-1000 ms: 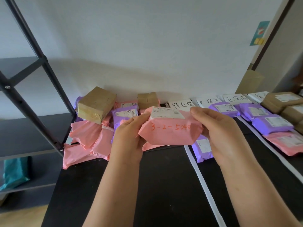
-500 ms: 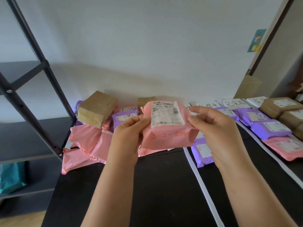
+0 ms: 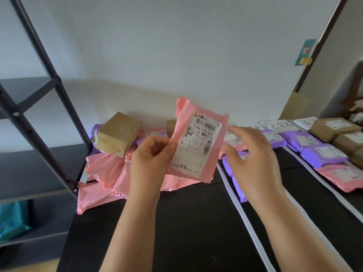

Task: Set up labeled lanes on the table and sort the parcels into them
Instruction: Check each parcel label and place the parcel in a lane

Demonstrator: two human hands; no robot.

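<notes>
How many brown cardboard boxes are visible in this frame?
5, perhaps more. One tops the unsorted pile at left, one peeks out behind the held pink parcel, three sit stacked at the far right. Others may be hidden.

The white shipping label (image 3: pixel 196 143) on the pink parcel (image 3: pixel 200 169) is showing "7368 020" — a paper lane sign (image 3: pixel 280 125) is reading "已完成".

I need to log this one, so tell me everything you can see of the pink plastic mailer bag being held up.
The pink plastic mailer bag is soft, crinkled and held nearly upright, tilted slightly, above the black table. A white shipping label with barcodes covers its front. Only the left hand pinches its left edge; the right hand is open beside it, apart.
</notes>
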